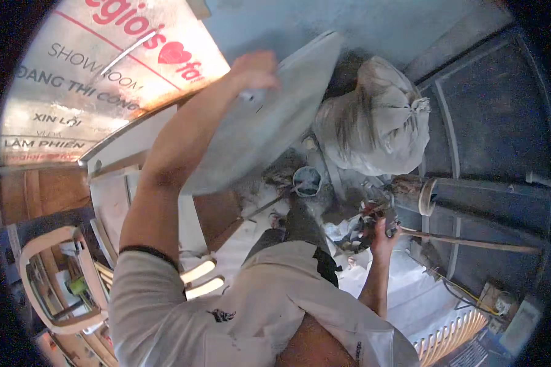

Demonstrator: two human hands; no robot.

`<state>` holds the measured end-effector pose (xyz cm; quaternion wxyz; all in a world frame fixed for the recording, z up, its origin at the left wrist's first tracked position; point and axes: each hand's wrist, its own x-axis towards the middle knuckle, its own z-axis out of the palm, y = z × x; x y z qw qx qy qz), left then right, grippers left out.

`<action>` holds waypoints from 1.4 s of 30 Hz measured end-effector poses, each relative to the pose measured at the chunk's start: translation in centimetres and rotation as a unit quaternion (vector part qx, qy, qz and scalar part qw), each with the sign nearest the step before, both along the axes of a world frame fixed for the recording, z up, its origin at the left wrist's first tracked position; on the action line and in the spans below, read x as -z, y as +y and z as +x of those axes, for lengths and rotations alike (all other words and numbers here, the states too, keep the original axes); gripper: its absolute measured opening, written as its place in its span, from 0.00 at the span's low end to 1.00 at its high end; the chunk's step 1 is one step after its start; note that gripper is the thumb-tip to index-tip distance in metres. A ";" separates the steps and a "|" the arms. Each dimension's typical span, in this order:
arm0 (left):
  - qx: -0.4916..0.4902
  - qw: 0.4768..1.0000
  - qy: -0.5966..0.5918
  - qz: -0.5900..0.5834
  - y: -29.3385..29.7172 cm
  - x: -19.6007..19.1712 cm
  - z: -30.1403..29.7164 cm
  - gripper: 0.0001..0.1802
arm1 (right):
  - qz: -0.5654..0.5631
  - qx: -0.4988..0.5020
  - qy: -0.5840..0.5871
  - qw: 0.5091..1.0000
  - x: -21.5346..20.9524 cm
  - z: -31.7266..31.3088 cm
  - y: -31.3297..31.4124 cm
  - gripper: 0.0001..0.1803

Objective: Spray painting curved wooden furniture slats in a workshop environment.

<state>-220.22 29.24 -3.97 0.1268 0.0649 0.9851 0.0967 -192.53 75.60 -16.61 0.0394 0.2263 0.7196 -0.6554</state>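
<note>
My left hand (255, 70) is raised at the upper edge of a large pale sheet-like sack or panel (272, 131); I cannot tell which it is. Motion blurs the fingers, and a small white patch shows just below them. Low on the right, my right hand (384, 235) is closed around a dark object with reddish and grey parts (373, 217), whose kind I cannot make out. Beyond that hand stands a bulging white sack (373, 122), its neck gathered on the right side. Crumpled whitish scraps (343, 231) lie left of the right hand.
A small bucket (307, 181) stands ahead of my legs. To the right are a round-ended tube-like container (427, 197) and a long wooden stick (471, 240). A curved wooden frame (27, 260) is at left, curved wooden slats (453, 333) at lower right. A printed banner (128, 55) hangs upper left.
</note>
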 end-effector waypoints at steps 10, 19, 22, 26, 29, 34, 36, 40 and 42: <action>0.026 0.999 0.032 0.032 -4.1 2.5 -2.9 0.21 | -0.057 0.071 -0.016 0.996 0.4 -3.1 -2.5 0.29; -0.073 0.995 -0.043 -0.047 -12.3 1.9 -7.1 0.26 | 0.015 -0.038 -0.101 0.994 -1.6 -5.9 -4.6 0.40; -0.123 0.988 -0.047 -0.079 -14.8 3.0 -7.8 0.32 | 0.020 -0.048 -0.049 0.997 -1.8 -6.5 -5.6 0.33; -0.175 0.980 -0.043 -0.089 -14.2 2.6 -8.5 0.32 | -0.008 -0.058 -0.092 0.994 -2.7 -8.0 -6.7 0.27; -0.196 0.975 -0.048 -0.094 -12.8 1.7 -6.7 0.30 | -0.063 -0.080 -0.075 0.992 -3.4 -9.2 -8.6 0.30; -0.097 0.994 -0.044 -0.016 -5.7 -0.7 -1.8 0.23 | -0.043 -0.110 -0.160 0.980 -1.9 -10.5 -8.6 0.36; -0.041 0.999 -0.006 0.004 -3.1 -0.4 0.0 0.20 | -0.039 -0.054 -0.139 0.988 -3.6 -10.4 -10.1 0.36; 0.058 0.995 -0.058 -0.049 3.5 -0.7 -1.3 0.24 | -0.037 -0.070 -0.079 0.994 -0.1 -9.1 -6.9 0.35; 0.100 0.995 0.013 -0.020 2.8 1.6 -1.9 0.23 | -0.037 -0.065 -0.113 0.991 -0.7 -8.2 -7.7 0.36</action>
